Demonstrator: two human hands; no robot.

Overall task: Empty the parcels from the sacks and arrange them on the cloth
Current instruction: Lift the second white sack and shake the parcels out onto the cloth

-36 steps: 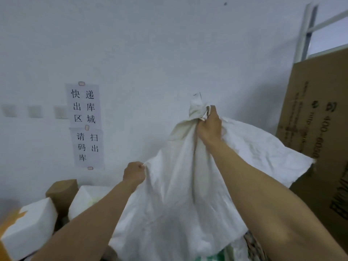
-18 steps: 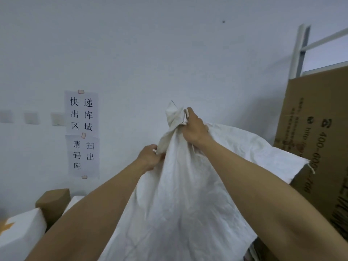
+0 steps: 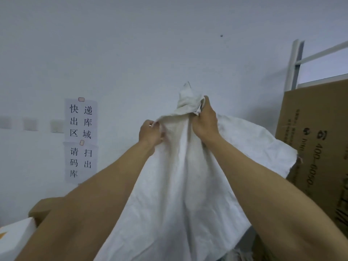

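A white woven sack hangs in front of me, held high against the wall and draping down past the bottom of the view. My right hand grips its bunched top corner. My left hand pinches the sack's edge just to the left of that and a little lower. A white parcel and a brown parcel show at the lower left. The cloth and the sack's opening are out of sight.
A white wall with two printed paper notices stands close ahead. A tall brown cardboard sheet leans at the right, with a white metal frame behind it.
Both hands have lifted the sack higher. My left hand has climbed from a lower fold to the edge close beside my right hand.
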